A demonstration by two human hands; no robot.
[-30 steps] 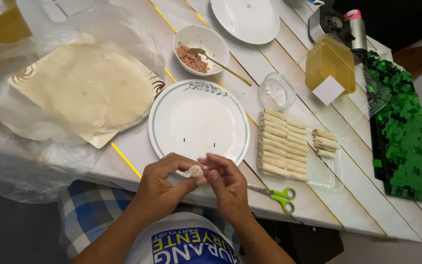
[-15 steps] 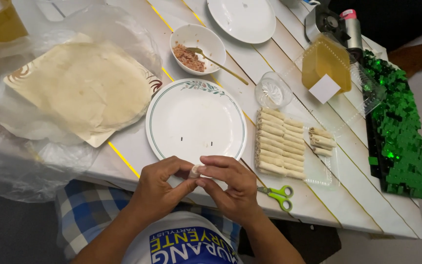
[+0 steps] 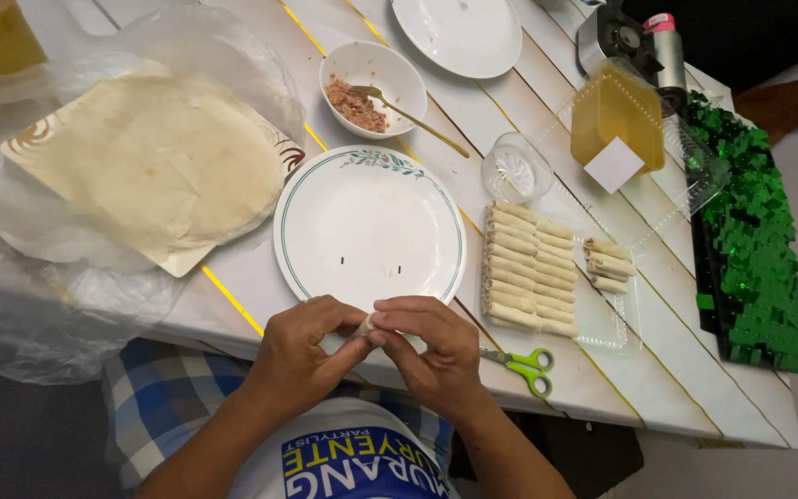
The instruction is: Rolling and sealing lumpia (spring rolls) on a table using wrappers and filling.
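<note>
Hands met at the table's near edge: left hand [image 3: 302,356] and right hand [image 3: 431,356] pinched a small wrapper roll [image 3: 365,325] between them, its axis hidden.

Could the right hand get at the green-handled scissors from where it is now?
Probably yes. The scissors lie on bare table just beside the right hand, nothing between them. But that hand and the left hand are both pinching a small wrapper roll, which it would have to let go of first.

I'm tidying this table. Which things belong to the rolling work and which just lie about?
In use: small roll pinched by left hand and right hand; wrapper stack; filling bowl; rimmed plate; finished rolls.
Lying about: scissors; far plate; green sequin cloth.
</note>
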